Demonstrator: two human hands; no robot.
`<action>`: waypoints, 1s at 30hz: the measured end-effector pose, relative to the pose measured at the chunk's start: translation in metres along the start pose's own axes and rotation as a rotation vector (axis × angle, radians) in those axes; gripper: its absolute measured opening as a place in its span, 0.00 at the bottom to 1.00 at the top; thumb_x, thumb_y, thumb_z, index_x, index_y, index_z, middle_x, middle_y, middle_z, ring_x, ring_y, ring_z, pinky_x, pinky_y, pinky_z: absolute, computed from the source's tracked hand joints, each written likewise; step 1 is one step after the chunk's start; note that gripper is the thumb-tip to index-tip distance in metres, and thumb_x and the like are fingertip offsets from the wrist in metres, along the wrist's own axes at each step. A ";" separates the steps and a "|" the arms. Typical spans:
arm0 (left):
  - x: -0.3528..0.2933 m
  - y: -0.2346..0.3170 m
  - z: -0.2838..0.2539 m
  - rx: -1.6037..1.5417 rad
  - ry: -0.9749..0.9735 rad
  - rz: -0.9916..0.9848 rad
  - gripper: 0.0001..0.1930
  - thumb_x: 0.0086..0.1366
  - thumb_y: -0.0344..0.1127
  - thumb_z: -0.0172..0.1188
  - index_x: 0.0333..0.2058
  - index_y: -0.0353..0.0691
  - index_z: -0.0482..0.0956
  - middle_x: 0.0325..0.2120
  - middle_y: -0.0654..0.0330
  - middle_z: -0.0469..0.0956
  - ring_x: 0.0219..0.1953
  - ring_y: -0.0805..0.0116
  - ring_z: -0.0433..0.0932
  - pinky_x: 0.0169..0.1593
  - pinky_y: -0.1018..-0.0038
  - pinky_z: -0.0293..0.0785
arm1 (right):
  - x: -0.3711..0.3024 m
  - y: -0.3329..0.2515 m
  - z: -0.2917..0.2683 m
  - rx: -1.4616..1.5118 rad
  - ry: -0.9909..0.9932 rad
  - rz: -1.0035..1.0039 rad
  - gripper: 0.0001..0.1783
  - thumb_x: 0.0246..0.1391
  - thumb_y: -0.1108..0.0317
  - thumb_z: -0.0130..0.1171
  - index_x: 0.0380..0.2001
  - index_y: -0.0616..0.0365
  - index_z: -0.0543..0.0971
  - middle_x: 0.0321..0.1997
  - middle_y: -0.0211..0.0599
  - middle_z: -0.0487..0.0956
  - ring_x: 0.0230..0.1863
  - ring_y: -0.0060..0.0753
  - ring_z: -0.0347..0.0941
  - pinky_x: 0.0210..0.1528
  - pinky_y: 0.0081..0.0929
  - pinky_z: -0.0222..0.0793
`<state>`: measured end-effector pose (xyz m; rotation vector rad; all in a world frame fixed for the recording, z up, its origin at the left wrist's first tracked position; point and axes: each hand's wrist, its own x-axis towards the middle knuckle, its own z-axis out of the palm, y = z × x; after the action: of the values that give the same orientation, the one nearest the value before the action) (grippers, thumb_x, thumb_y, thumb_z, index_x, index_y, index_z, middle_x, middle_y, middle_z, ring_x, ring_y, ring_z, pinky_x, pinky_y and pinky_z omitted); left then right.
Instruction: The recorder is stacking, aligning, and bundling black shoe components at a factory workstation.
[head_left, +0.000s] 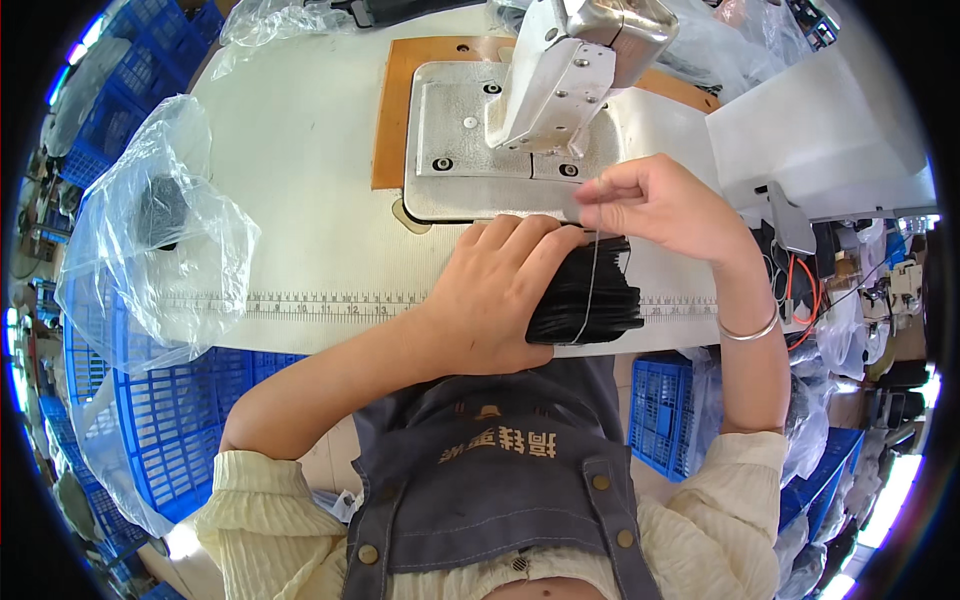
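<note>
A stack of thin black pieces (612,300) is pressed together at the front edge of the white sewing table (300,210). My left hand (492,290) grips the stack from its left side, fingers over the top and thumb low at the near end. A thin pale strand (592,285), string or an elastic band, runs across the stack. My right hand (660,205) pinches the strand's upper end between thumb and fingers, just above the stack. What the pieces are is unclear. Behind both hands stands the sewing machine head (570,90), over a metal plate (455,195).
A clear plastic bag (215,240) with something dark inside lies on the table's left. Blue crates (165,430) stand below at the left, another blue crate (662,415) at the right. A white machine housing (820,130) and orange cable (812,300) are at the right.
</note>
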<state>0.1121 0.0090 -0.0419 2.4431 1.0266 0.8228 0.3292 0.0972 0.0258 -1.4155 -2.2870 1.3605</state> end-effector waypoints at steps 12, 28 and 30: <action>-0.006 -0.008 -0.007 -0.086 -0.091 0.157 0.49 0.34 0.36 0.78 0.59 0.42 0.63 0.54 0.54 0.68 0.54 0.49 0.68 0.57 0.57 0.64 | -0.030 0.026 0.029 0.277 -0.128 -0.096 0.30 0.69 0.63 0.53 0.68 0.64 0.62 0.56 0.37 0.75 0.51 0.22 0.71 0.54 0.24 0.68; -0.007 0.000 -0.010 -0.125 -0.070 0.136 0.64 0.31 0.34 0.79 0.69 0.38 0.51 0.54 0.48 0.68 0.55 0.46 0.68 0.57 0.56 0.64 | -0.004 0.010 0.041 -0.016 -0.053 -0.033 0.25 0.68 0.47 0.52 0.42 0.61 0.78 0.31 0.33 0.80 0.33 0.19 0.71 0.36 0.25 0.68; -0.004 -0.001 -0.014 -0.035 -0.174 0.151 0.65 0.30 0.34 0.79 0.70 0.41 0.51 0.53 0.48 0.68 0.54 0.46 0.68 0.57 0.56 0.64 | -0.003 0.005 0.044 0.022 -0.005 -0.065 0.28 0.69 0.42 0.46 0.36 0.59 0.76 0.29 0.36 0.78 0.31 0.24 0.69 0.35 0.29 0.66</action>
<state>0.1000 0.0084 -0.0335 2.5338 0.7665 0.6532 0.3115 0.0685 -0.0023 -1.3206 -2.2930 1.3676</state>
